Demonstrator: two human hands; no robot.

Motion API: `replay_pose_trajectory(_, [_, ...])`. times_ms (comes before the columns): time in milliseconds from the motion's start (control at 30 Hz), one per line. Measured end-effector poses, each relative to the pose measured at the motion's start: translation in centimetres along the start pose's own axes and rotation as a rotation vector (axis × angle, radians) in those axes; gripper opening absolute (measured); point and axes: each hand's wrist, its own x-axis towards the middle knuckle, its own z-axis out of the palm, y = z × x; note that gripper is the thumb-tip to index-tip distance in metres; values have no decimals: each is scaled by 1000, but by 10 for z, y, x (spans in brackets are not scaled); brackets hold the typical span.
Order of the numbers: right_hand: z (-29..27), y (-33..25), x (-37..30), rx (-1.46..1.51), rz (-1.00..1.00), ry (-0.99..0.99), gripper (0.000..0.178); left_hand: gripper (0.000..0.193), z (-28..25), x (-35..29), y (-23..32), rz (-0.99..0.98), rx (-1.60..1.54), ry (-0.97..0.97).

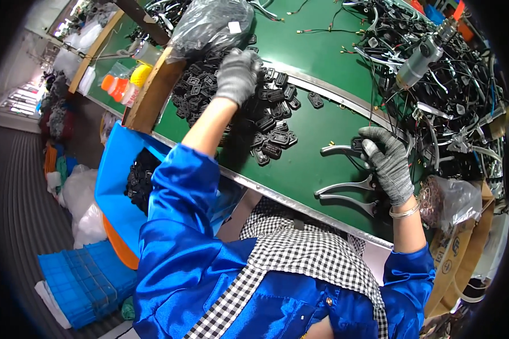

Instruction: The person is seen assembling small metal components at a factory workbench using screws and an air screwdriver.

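Observation:
My left hand (237,76), in a grey knit glove, reaches into a heap of small black plastic parts (195,85). Its fingers are curled down; whatever they grip is hidden. Nearer me, more black plastic parts (277,135) spread loosely over the green tabletop (288,181). My right hand (387,164), also gloved, is closed around the black mount end of a silver brake lever (338,149), whose blade points left. Just below that hand, two more silver brake levers (345,186) lie on the table.
A cable-strewn pile of brake levers (458,107) fills the right side, with a power screwdriver (421,62) hanging above it. A metal rail (322,90) crosses the table. A wooden board (152,93) borders the heap, near a grey plastic bag (215,25). A blue bin (116,175) stands at left.

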Motion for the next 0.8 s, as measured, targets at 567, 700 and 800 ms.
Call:
replay_pose_trajectory(567, [2, -20, 10, 361, 80, -43, 27, 18, -43, -84, 148, 624, -513, 129])
replay_pose_trajectory(700, [-11, -7, -3, 586, 124, 80, 27, 23, -29, -89, 176, 746, -136, 94])
replay_pose_trajectory(800, [-23, -15, -17, 621, 184, 148, 26, 27, -19, -88, 188, 934, -1, 170])
